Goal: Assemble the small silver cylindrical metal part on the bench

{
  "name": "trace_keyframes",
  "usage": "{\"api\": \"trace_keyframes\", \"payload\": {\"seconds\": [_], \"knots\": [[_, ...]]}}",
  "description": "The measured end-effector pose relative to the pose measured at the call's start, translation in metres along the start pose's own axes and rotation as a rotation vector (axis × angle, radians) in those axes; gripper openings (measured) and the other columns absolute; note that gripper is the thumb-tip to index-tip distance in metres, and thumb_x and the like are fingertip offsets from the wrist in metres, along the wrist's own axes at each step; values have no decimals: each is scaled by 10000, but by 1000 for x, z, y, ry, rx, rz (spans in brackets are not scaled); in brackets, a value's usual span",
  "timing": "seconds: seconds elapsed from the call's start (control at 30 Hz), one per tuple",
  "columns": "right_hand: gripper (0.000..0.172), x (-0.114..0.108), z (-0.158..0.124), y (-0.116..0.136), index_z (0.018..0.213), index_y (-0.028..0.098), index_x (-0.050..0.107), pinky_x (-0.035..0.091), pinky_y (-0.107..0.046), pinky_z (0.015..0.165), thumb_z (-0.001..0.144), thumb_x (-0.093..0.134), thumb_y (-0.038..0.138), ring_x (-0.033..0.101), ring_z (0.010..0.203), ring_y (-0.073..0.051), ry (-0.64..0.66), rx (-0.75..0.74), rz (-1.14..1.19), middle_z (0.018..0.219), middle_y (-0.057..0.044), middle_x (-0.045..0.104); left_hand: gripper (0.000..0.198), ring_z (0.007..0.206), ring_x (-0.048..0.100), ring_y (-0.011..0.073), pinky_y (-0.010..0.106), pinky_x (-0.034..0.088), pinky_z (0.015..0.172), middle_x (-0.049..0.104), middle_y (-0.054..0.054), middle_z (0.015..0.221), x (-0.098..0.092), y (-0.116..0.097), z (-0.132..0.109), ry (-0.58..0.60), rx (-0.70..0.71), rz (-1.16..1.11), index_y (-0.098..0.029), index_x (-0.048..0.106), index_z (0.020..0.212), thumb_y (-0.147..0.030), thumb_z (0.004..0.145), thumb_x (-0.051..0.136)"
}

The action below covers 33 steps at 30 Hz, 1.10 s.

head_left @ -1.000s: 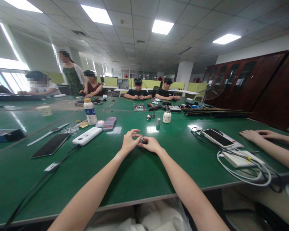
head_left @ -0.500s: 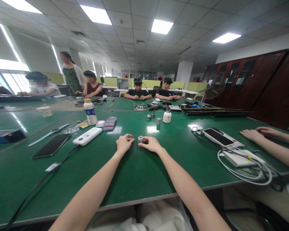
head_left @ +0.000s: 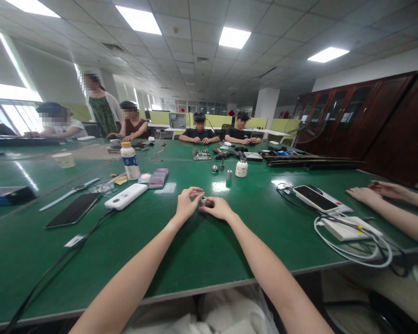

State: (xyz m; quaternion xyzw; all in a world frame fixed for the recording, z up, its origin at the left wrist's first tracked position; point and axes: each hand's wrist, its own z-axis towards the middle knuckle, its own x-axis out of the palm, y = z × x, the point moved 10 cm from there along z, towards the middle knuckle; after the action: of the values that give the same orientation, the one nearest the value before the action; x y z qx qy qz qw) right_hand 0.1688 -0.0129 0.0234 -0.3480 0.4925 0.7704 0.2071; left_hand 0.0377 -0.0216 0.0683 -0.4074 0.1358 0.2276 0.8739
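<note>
A small round metal part [head_left: 204, 201] stands on the green table [head_left: 202, 250] straight ahead of me. My left hand [head_left: 187, 204] is raised a little, its thumb and fingertips pinched on the top of that part. My right hand [head_left: 218, 208] lies on the table beside it, fingers curled and touching the part's right side. Both forearms stretch forward from the near edge.
A white power bank [head_left: 126, 196], a dark phone [head_left: 73, 209] and a cable lie to my left. A phone [head_left: 315, 198] and a white charger with coiled cable [head_left: 348, 230] lie right, near another person's hands [head_left: 364, 195]. A bottle [head_left: 130, 161], small jar [head_left: 241, 168] and seated people are farther off.
Half a second ago my left hand rested on the table apart from the metal part; it has since lifted and moved right onto the part's top. My right hand stayed put.
</note>
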Motion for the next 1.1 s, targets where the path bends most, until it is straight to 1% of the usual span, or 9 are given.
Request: {"api": "trace_keyframes", "payload": {"seconds": [0.13,0.33,0.5,0.57,0.7,0.77,0.87,1.0,1.1], "knots": [[329,0,0,-1,1051,241,725,496,-288,791,797,738,449,700,896,-220,5,9,3,989,-30,757,103,918,718,247,452,471,980,785,29,845,-1,-4,0,11,29,-1,-238,680,910,-263,810,678],[320,0,0,-2,1060,249,723,492,-286,787,806,730,444,700,899,-219,2,19,-2,976,-26,759,109,879,730,229,415,523,918,774,42,886,-2,-6,1,-14,35,-43,-230,665,921,-265,819,658],[355,0,1,-3,1063,237,725,499,-284,787,786,748,457,701,900,-222,3,25,7,973,-34,759,136,835,735,223,385,531,876,773,34,871,2,-7,1,34,35,-37,-233,664,918,-266,786,674],[362,0,0,-2,1074,243,726,500,-288,785,788,745,464,703,893,-224,5,25,5,964,-29,759,128,793,733,222,372,530,839,766,22,788,-3,-6,1,0,6,-24,-230,651,913,-308,812,645],[403,-1,-1,-1,1129,272,714,500,-287,799,781,750,471,701,913,-222,2,29,8,979,-17,758,184,702,720,222,367,516,801,716,-15,618,-23,-1,1,-153,-89,-13,-224,590,935,-390,854,592],[419,-2,-1,-1,1143,273,709,499,-283,801,781,749,480,699,924,-221,2,31,6,988,-18,757,210,774,728,228,377,506,843,742,1,694,-25,-2,1,-170,-92,-27,-225,570,958,-390,835,612],[426,-2,0,-2,1134,262,710,499,-279,785,782,744,498,697,917,-217,5,34,-12,994,-27,755,270,942,718,241,392,496,912,770,38,853,-16,-8,1,-88,-37,-65,-226,564,1011,-343,787,660],[410,-1,0,-3,1098,241,716,492,-272,761,785,739,506,694,882,-206,14,41,-29,980,-30,754,350,922,730,235,377,524,881,768,36,845,2,-13,-2,30,-14,-108,-223,564,1076,-273,751,684],[407,-1,0,-2,1097,243,716,490,-274,767,782,743,500,692,886,-209,11,41,-22,974,-27,754,303,884,733,224,362,531,866,767,30,841,-7,-13,0,-57,-12,-71,-229,585,1041,-291,762,685]]}}
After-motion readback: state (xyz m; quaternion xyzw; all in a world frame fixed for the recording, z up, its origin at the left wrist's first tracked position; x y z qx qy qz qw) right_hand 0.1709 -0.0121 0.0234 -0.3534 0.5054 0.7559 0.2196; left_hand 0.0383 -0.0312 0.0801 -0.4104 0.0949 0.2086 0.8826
